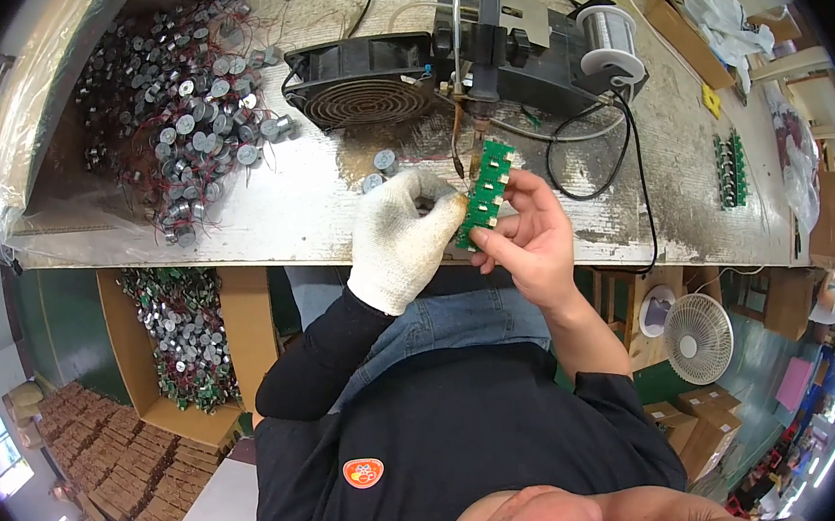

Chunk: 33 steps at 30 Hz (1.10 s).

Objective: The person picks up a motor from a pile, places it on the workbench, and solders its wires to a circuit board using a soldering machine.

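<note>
My bare right hand (534, 234) pinches the lower end of a narrow green circuit board strip (484, 194) between thumb and fingers. Small white connectors sit along the strip, which is tilted with its top end under the soldering machine's tip (460, 156). In a white knit glove, my left hand (397, 237) is closed, its thumb and fingertips against the strip's left edge. Whatever its fingers pinch is hidden. Two small round metal motors (384, 161) lie on the table just beyond the glove.
Many small motors with red wires (209, 130) are heaped at the left. A black fan (360, 80) stands beside the soldering machine (502, 46), which carries a solder wire spool (610, 41). More green strips (732, 170) lie right. A carton (248, 327) of wired parts sits below the table's left edge.
</note>
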### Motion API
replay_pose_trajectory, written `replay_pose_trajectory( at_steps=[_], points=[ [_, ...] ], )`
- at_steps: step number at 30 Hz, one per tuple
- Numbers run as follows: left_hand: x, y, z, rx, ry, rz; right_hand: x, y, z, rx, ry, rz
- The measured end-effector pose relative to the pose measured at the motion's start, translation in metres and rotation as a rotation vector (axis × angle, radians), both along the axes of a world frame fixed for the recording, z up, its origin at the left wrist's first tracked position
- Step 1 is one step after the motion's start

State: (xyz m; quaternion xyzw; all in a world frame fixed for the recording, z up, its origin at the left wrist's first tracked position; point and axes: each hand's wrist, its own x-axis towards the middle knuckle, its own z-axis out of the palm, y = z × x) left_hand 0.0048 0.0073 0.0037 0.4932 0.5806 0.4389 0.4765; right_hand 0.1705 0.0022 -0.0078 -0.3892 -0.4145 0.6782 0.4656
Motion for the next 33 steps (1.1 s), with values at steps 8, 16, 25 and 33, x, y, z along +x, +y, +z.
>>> replay_pose_trajectory(
  at_steps=[8, 16, 25, 33],
  points=[
    [0.002, -0.003, -0.006, 0.016, 0.018, 0.003, 0.001, -0.004, -0.005, -0.011, 0.001, -0.006],
    [0.001, -0.001, -0.008, -0.011, -0.032, -0.001, 0.0, -0.003, -0.005, -0.002, 0.0, -0.01],
    [-0.025, -0.001, -0.02, 0.295, 0.338, -0.017, 0.005, 0.003, -0.006, -0.013, -0.033, -0.063],
    [-0.081, 0.013, -0.022, 0.48, 0.79, 0.309, 0.005, 0.008, -0.018, 0.064, -0.095, -0.129]
  ],
)
